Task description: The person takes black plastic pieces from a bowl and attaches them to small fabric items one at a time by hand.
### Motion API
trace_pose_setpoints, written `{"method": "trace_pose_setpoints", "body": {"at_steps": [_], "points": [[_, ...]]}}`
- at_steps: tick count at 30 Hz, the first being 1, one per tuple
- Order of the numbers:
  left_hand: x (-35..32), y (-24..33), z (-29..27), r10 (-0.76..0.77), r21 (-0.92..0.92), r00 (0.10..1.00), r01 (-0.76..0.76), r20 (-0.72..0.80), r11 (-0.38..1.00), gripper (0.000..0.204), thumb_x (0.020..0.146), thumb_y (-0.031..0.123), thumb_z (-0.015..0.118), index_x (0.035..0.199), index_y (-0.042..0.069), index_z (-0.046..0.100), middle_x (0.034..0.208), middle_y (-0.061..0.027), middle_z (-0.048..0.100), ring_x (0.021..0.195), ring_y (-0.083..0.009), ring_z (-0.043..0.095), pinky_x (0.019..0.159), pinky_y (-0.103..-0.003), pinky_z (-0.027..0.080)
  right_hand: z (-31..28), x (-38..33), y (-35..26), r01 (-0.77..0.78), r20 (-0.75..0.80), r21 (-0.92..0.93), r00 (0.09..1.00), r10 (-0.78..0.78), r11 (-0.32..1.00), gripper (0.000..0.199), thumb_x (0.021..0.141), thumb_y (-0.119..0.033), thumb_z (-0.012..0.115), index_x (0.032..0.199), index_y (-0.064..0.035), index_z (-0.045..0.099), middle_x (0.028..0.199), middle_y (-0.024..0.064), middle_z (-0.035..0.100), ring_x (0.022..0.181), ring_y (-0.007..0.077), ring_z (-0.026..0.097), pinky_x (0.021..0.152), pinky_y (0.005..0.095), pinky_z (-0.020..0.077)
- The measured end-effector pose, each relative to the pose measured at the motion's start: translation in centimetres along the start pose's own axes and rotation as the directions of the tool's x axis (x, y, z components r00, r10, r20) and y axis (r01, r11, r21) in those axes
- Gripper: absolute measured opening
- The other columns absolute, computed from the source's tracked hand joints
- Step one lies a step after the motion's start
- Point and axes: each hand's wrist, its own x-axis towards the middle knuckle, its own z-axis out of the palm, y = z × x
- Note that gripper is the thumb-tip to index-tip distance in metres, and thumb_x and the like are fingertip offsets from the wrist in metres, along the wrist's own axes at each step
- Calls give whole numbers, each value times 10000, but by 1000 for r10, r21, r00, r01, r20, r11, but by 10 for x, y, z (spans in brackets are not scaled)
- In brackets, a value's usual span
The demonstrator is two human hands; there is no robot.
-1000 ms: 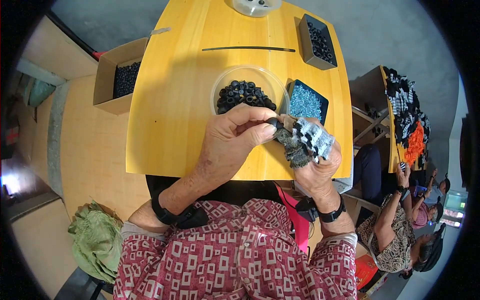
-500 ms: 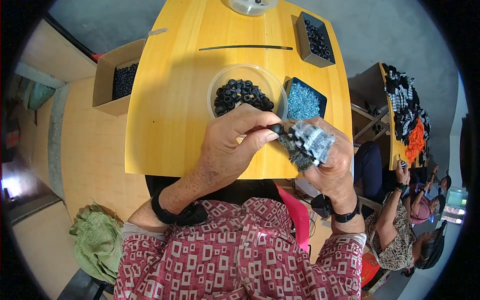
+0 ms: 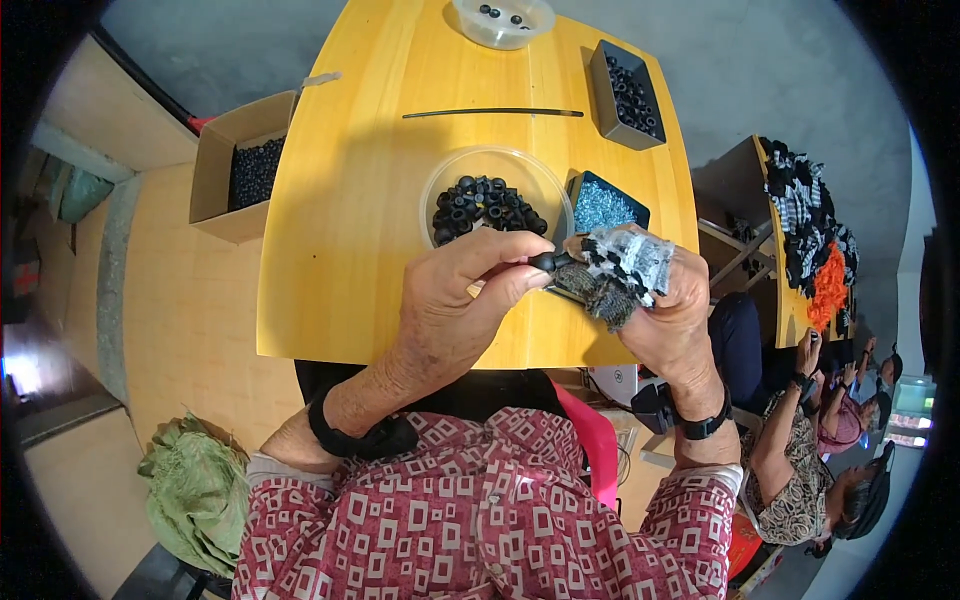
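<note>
My left hand (image 3: 455,300) pinches a small, round black piece (image 3: 542,262) between thumb and forefinger. Wrapped in the fingers of my right hand (image 3: 675,315) is a bundle of knitted fabric scraps (image 3: 632,262) in grey, black and white. The black piece meets the bundle's left side; how they join is too small to tell. Just beyond my hands stands a clear round bowl (image 3: 500,160) with several black ring- and cap-shaped parts (image 3: 480,205). A dark tray of light-blue, glassy pieces (image 3: 603,205) sits right of it, partly covered by my right hand.
A thin dark rod (image 3: 490,112) lies across the yellow table (image 3: 340,270). Farther back are a grey bin (image 3: 622,132) of black parts and another clear bowl (image 3: 503,38). Left stands a cardboard box (image 3: 220,212); right, other people sit by a fabric-covered table (image 3: 795,285).
The view has shifted, so the table sits a little lower in it. The fabric bundle has turned slightly in my right hand. My left hand keeps its pinch on the black piece.
</note>
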Motion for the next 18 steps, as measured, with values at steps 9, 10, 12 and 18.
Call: {"method": "trace_pose_setpoints", "body": {"at_steps": [9, 10, 12, 18], "points": [[-1, 1, -2, -127, -30, 991, 128, 49, 991, 161, 839, 11, 631, 1000, 4, 631, 859, -73, 650, 796, -115, 625, 728, -241, 502, 0, 6, 0, 312, 132, -167, 947, -292, 936, 323, 605, 71, 688, 921, 25, 641, 862, 138, 643, 743, 279, 652, 633, 336, 539], [0, 1, -3, -203, -90, 975, 210, 85, 973, 161, 841, 14, 632, 1001, -4, 629, 865, -68, 652, 805, -108, 623, 742, -243, 505, -1, 7, 4, 337, 141, -142, 937, -318, 931, 338, 597, 69, 691, 928, 37, 627, 862, 154, 628, 745, 288, 650, 635, 337, 543], [3, -2, -4, -245, -232, 959, 273, 141, 934, 161, 844, 17, 633, 1002, -12, 626, 873, -65, 653, 814, -105, 621, 751, -245, 508, -4, 6, 9, 330, 150, -105, 938, -313, 938, 338, 597, 71, 688, 927, 36, 628, 861, 154, 629, 751, 291, 650, 640, 339, 545], [2, 0, -7, -186, -181, 972, 211, 146, 961, 171, 843, 11, 634, 1009, -27, 621, 892, -67, 658, 830, -108, 624, 768, -243, 511, 0, 2, 13, 238, 114, -73, 967, -229, 968, 334, 599, 69, 668, 918, -24, 644, 896, 118, 666, 780, 304, 657, 673, 361, 550]]}}
